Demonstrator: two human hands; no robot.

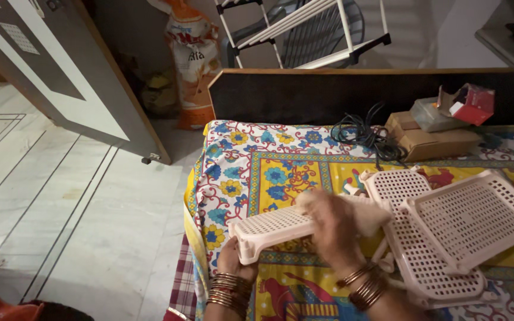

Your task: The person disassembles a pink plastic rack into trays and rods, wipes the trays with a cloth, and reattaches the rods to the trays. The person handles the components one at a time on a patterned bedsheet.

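Pale pink perforated plastic shelf tray [272, 227] lies on floral bedsheet [257, 160], spanning both hands. Left hand [231, 259] cups near corner from below, fingers hidden. Right hand [335, 229] lies palm-down on top, motion-blurred. Two matching pink trays [447, 232] stacked just right of right hand; black cable [361, 132] beyond. Advice: keep tray level, support both ends.

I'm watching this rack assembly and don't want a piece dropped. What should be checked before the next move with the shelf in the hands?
1. Left hand under the near corner of the pink perforated shelf: ok.
2. Right hand on top of the shelf: ok, though blurred.
3. Shelf resting over the bed sheet, not past the edge: ok.
4. Other two perforated shelves lying stacked beside it: ok.
5. Black cable away from the hands: ok.
6. Small joining parts in place: cannot tell.
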